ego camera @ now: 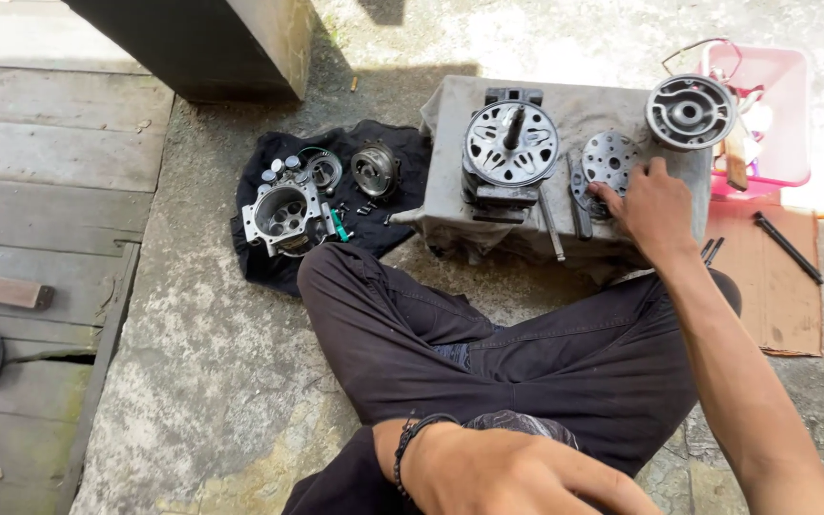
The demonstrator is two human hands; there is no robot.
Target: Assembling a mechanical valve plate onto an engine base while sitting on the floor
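I sit cross-legged on concrete before a cloth-covered block (450, 181). My right hand (655, 205) reaches onto the block and its fingers touch a round perforated metal plate (608, 159). A compressor body (510, 148) with a shaft pointing up stands to the left of the plate. A round metal cover (690, 112) lies at the block's far right corner. My left hand (507, 472), with a dark bracelet on the wrist, rests on my knee holding nothing.
A black cloth (269, 262) on the ground at left carries a cylinder housing (281, 212), round parts (374, 170) and small bolts. A pink tray (770, 105) with tools, cardboard (774, 286) and a black rod (787, 247) lie at right. Wooden boards (40, 191) lie at left.
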